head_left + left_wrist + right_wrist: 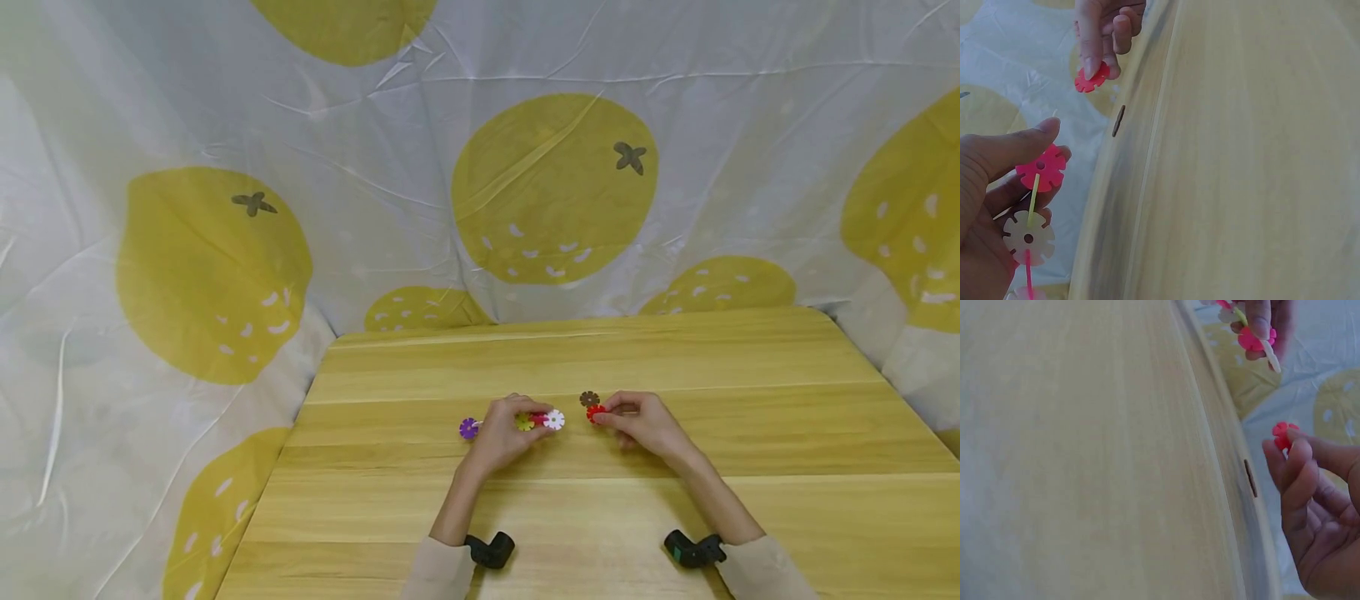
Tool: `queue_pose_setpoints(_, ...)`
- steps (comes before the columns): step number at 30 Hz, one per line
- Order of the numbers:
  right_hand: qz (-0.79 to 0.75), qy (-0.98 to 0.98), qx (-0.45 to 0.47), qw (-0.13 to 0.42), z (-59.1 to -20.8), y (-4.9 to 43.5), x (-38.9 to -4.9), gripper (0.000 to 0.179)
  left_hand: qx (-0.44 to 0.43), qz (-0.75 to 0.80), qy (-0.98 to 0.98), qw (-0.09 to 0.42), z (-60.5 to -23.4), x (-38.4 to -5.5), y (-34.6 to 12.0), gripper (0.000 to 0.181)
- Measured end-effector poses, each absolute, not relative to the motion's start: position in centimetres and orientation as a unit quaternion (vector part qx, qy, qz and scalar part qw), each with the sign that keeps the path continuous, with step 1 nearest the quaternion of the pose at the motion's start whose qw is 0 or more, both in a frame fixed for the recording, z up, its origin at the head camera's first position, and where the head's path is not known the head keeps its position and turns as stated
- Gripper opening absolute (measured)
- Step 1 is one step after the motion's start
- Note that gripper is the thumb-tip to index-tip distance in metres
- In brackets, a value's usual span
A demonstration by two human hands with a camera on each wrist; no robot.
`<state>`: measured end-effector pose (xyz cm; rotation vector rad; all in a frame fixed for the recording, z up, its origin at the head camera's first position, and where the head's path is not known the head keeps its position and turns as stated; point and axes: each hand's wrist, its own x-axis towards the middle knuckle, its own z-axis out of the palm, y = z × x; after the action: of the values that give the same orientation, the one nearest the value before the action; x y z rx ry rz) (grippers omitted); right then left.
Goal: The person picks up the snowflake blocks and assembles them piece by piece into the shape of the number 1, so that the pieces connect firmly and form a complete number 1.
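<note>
My left hand (498, 435) grips a chain of notched plastic flower discs slotted together at right angles. Thumb and fingers pinch it near a pink disc (1041, 167). A white disc (554, 419) forms the chain's right end, beside a yellow disc (524, 422), while a purple disc (468, 428) sticks out left of the hand. Between thumb and fingertips, my right hand (651, 423) pinches a single red disc (596, 413), a short gap from the white end. A brown disc (589, 398) lies flat on the table just beyond the red one.
The wood-grain table (600, 533) extends around both hands. Behind it hangs a pale cloth (390, 183) with large yellow fruit prints. Black wrist devices (491, 550) sit at both cuffs.
</note>
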<state>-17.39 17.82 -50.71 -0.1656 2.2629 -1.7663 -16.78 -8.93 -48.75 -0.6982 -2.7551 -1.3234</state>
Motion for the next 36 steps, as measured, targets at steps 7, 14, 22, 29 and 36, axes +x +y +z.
queue_pose_setpoints(7, -0.647, 0.743, -0.125, 0.117, -50.8, 17.3, -17.4, 0.033, -0.222, -0.423, -0.879, 0.000, -48.6, -16.7, -8.8, 0.026)
queue_pose_setpoints(14, -0.668, 0.718, -0.147, 0.128, -50.6, 16.6, -17.1, 0.032, -0.229, -0.425, -0.876, -0.001, -48.4, -16.7, -8.8, 0.026)
queue_pose_setpoints(22, -0.670, 0.718, -0.153, 0.114, -50.3, 15.8, -16.6, 0.031, -0.236, -0.418, -0.877, -0.001, -48.3, -16.6, -8.8, 0.025)
queue_pose_setpoints(29, -0.651, 0.736, -0.173, 0.073, -50.3, 15.6, -16.5, 0.027, -0.234, -0.422, -0.876, -0.007, -48.0, -16.5, -8.8, 0.025)
queue_pose_setpoints(36, -0.667, 0.719, -0.184, 0.071, -50.3, 15.4, -16.4, 0.027, -0.233, -0.426, -0.874, -0.021, -47.9, -16.5, -8.8, 0.026)
